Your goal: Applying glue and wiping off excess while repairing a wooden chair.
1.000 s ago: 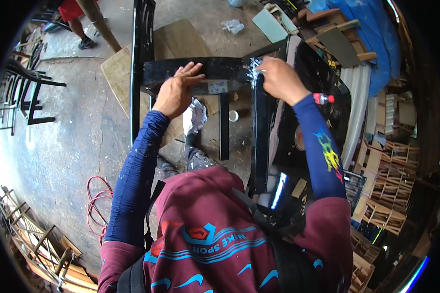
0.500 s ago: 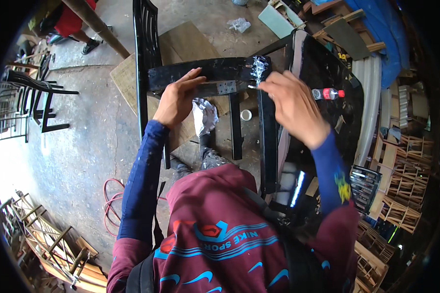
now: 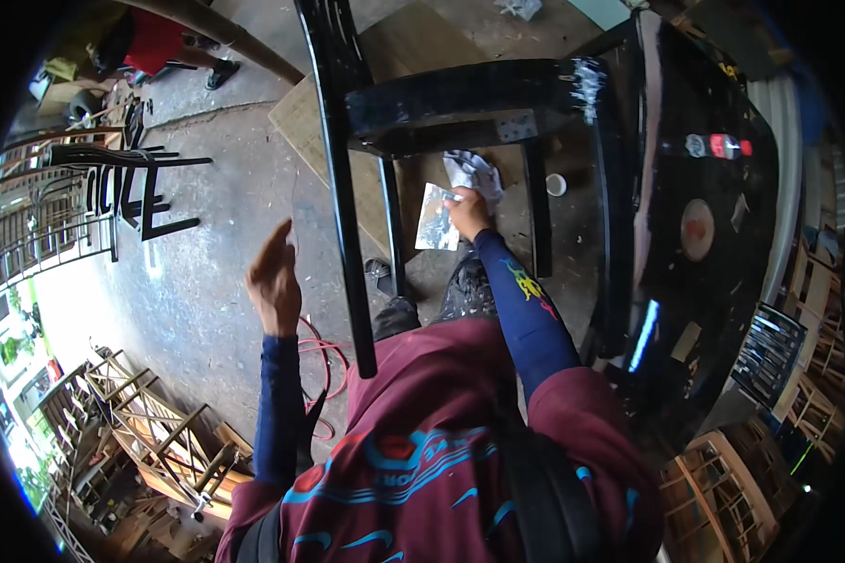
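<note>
A black wooden chair frame [image 3: 413, 94] stands before me, with a smear of white filler [image 3: 587, 89] at the right joint of its rail. My right hand [image 3: 469, 211] is low inside the frame, closed on a flat rectangular white-smeared plate [image 3: 435, 225], beside a crumpled white cloth or paper [image 3: 471, 169]. My left hand [image 3: 272, 281] hangs left of the front chair leg, fingers extended and holding nothing. A small white cup [image 3: 556, 185] sits right of the cloth.
A black tabletop [image 3: 723, 206] on the right carries a red-capped bottle [image 3: 718, 145]. Black chairs [image 3: 145, 197] lie at left, near a red hose [image 3: 324, 347] and wooden frames [image 3: 150, 422]. Another person's legs [image 3: 160, 47] show behind a pole [image 3: 225, 33]. A board [image 3: 296, 127] lies under the chair.
My left hand has left the chair rail and moved down-left. My right hand has dropped from the filler smear into the frame and now holds the flat plate. The view has shifted.
</note>
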A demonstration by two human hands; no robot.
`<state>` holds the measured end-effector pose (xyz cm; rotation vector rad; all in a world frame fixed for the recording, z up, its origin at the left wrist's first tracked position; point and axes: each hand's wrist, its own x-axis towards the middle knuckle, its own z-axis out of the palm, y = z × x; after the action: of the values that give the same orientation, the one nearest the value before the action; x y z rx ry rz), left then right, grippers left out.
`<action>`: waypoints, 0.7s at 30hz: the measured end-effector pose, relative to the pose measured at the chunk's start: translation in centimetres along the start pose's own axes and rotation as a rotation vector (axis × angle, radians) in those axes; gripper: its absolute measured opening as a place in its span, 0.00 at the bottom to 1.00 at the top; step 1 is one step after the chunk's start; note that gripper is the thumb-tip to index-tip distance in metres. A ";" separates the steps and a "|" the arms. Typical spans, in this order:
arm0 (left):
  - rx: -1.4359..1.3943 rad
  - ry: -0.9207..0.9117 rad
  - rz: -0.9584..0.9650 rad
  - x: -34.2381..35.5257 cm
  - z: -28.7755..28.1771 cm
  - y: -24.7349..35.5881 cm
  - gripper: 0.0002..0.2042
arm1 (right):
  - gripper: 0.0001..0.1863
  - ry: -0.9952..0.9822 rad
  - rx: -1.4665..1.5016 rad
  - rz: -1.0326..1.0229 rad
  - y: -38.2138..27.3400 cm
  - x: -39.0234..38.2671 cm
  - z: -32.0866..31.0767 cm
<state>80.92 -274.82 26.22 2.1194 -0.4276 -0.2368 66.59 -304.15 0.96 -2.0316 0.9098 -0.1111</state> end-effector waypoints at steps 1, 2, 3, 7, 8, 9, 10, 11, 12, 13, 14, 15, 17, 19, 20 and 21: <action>0.031 -0.043 -0.075 -1.4 -1.4 -0.7 0.16 | 0.20 -0.073 -0.059 0.104 -0.9 0.8 0.0; 0.094 -0.074 -0.105 -2.5 -3.0 -1.4 0.16 | 0.22 -0.147 -0.121 0.205 -2.0 1.3 0.3; 0.107 -0.085 -0.103 -3.7 -4.2 -2.9 0.16 | 0.22 -0.143 -0.115 0.208 -1.8 1.2 1.0; 0.119 -0.078 -0.216 -5.9 -7.0 -5.4 0.17 | 0.27 0.418 -0.500 0.226 -0.6 3.5 2.5; 0.122 -0.082 -0.214 -6.2 -7.2 -5.3 0.17 | 0.28 0.347 -0.526 0.280 -0.6 3.9 2.4; 0.154 -0.121 -0.184 -5.8 -7.0 -5.5 0.17 | 0.24 0.324 -0.529 0.326 0.5 4.5 2.3; 0.191 -0.164 -0.163 -5.7 -7.4 -4.9 0.17 | 0.24 0.328 -0.529 0.333 1.3 4.4 1.9; 0.141 -0.179 -0.139 -5.1 -6.7 -4.6 0.17 | 0.23 0.321 -0.536 0.322 2.2 4.7 1.0; 0.098 -0.192 -0.132 -4.4 -5.7 -3.9 0.16 | 0.22 0.313 -0.546 0.313 2.6 4.4 0.1; 0.054 -0.194 -0.119 -3.8 -5.4 -3.7 0.16 | 0.18 0.314 -0.465 0.216 -0.2 3.7 -1.2; -0.014 -0.215 -0.096 -2.9 -3.9 -3.6 0.16 | 0.18 0.326 -0.481 0.214 -1.0 2.0 -2.8; -0.159 -0.249 -0.106 -2.0 -2.0 -3.2 0.19 | 0.17 0.378 -0.385 0.003 -1.7 0.4 -4.7; -0.328 -0.263 -0.120 -0.2 0.9 -1.8 0.25 | 0.18 0.395 -0.236 -0.322 -6.5 -3.2 -7.9; -0.360 -0.252 -0.138 1.1 3.4 -0.1 0.35 | 0.23 0.429 -0.153 -0.484 -15.0 -6.3 -12.8; -0.446 -0.220 -0.173 1.5 4.5 -0.3 0.37 | 0.26 0.485 -0.102 -0.555 -18.5 -6.6 -15.7; -0.443 -0.224 -0.209 1.7 5.3 1.3 0.37 | 0.25 0.625 -0.195 -0.554 -20.7 -5.8 -19.5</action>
<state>80.54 -280.18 24.37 1.7038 -0.2519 -0.6337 66.24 -306.73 29.88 -2.4332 0.7027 -1.0407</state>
